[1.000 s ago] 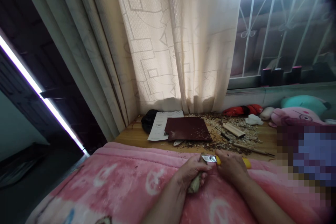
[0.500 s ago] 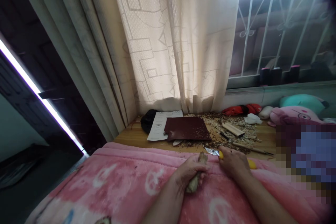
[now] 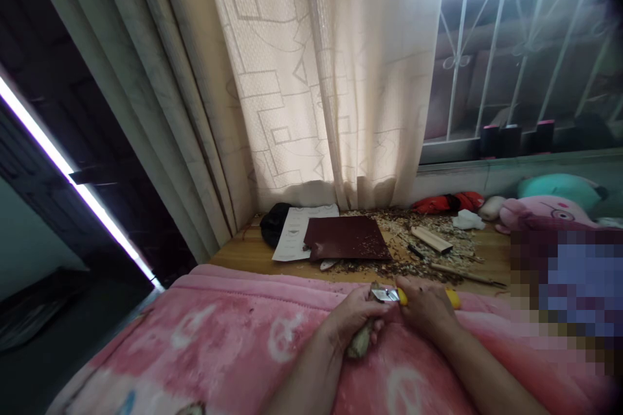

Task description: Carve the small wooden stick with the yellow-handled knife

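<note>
Over a pink blanket point(image 3: 195, 337), your left hand point(image 3: 353, 314) closes its fingers round a rough piece of wood point(image 3: 360, 343) while your right hand point(image 3: 426, 305) grips a yellow-handled carving knife point(image 3: 450, 298), blade point(image 3: 387, 294) at the wood's top end, mid-cut, calling for steady, controlled pressure.
</note>
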`<state>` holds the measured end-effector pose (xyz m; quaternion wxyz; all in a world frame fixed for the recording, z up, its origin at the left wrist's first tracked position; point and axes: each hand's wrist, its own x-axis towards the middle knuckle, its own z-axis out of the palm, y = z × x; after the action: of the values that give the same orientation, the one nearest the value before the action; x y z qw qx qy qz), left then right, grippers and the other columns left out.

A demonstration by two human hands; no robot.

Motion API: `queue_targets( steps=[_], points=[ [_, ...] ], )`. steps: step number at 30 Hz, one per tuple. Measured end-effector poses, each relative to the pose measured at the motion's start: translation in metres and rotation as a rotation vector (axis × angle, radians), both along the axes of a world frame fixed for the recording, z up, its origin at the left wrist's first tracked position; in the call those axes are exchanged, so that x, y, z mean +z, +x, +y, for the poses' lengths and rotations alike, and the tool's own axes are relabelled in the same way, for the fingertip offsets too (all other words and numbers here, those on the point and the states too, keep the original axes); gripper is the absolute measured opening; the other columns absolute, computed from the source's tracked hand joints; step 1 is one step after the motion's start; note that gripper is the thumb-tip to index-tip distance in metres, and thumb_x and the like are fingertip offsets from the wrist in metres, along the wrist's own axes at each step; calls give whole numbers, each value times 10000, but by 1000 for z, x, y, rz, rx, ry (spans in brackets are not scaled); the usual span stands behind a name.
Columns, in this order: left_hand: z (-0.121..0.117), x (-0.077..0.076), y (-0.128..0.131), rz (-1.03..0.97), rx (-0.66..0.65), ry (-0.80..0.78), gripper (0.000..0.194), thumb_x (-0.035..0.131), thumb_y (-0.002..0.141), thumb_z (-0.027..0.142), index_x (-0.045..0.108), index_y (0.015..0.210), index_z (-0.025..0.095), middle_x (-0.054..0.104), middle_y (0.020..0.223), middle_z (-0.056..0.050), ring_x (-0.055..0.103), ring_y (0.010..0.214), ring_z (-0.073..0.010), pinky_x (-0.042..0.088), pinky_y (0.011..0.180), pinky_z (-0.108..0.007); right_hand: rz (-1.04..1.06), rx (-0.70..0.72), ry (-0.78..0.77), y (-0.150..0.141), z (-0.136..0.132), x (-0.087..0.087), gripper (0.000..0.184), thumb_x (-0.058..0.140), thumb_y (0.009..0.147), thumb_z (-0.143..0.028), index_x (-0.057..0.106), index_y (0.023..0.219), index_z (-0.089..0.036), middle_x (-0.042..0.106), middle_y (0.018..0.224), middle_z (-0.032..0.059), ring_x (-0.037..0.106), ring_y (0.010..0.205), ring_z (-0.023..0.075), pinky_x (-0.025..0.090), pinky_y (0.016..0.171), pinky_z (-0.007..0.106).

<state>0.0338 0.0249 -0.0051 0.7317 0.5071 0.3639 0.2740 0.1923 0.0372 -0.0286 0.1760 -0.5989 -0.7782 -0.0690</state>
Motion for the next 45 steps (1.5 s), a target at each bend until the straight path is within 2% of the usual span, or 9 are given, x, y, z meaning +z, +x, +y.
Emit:
queue_targets(
  steps=[6, 12, 20, 25, 31, 34, 37, 45],
  points=[
    [2, -7, -3, -57, -21, 15, 342, 515, 624, 264, 453, 945, 163, 406, 484, 53, 341, 346, -32, 313, 310, -137, -8, 7, 10, 0, 1, -3, 107, 419, 657, -229, 501, 726, -223, 566, 669, -7, 479, 624, 126, 198, 550, 235],
    [3, -3, -3, -78, -46, -5, 306, 496, 615, 188, 452, 916, 156, 394, 477, 58, 335, 334, -26, 330, 318, -136, -12, -6, -5, 0, 1, -1, 107, 432, 650, -242, 506, 723, -220, 566, 674, -3, 480, 624, 126, 198, 548, 234],
    [5, -2, -4, -103, -73, -36, 361, 492, 613, 169, 448, 971, 157, 381, 520, 48, 320, 372, -21, 330, 323, -131, -20, -30, -44, -1, 0, 3, 135, 415, 657, -217, 522, 739, -208, 573, 687, 11, 478, 628, 121, 205, 548, 233],
    [6, -2, -4, -111, -71, -64, 302, 488, 605, 156, 455, 905, 161, 377, 517, 52, 338, 375, -22, 330, 326, -126, -15, -29, -59, 0, 0, 3, 160, 398, 655, -191, 523, 754, -207, 581, 705, 14, 485, 642, 120, 221, 558, 231],
    [6, -5, -9, -21, -89, -100, 192, 493, 607, 199, 398, 772, 178, 405, 458, 60, 338, 323, -38, 304, 295, -136, 19, -185, -143, 11, 11, 1, 147, 401, 654, -235, 521, 735, -206, 592, 733, 21, 503, 679, 140, 239, 565, 237],
    [5, -5, -8, -19, -80, -86, 198, 496, 601, 199, 374, 757, 184, 409, 459, 65, 343, 320, -37, 308, 298, -135, 29, -203, -135, 13, 12, 0, 152, 389, 662, -218, 521, 736, -205, 589, 732, 20, 500, 667, 129, 231, 557, 234],
    [5, -7, -6, -15, -61, -59, 209, 503, 596, 206, 359, 747, 186, 414, 464, 64, 333, 317, -37, 303, 287, -136, 42, -174, -89, 11, 10, -1, 143, 384, 666, -207, 515, 723, -207, 583, 714, 12, 490, 644, 120, 217, 547, 230],
    [4, -11, -3, -44, -49, 49, 264, 510, 605, 204, 431, 854, 163, 418, 487, 52, 343, 344, -37, 327, 307, -146, 44, 21, -29, 4, 2, 2, 64, 430, 643, -205, 491, 660, -195, 548, 647, -3, 452, 620, 107, 204, 560, 225]
  ],
)
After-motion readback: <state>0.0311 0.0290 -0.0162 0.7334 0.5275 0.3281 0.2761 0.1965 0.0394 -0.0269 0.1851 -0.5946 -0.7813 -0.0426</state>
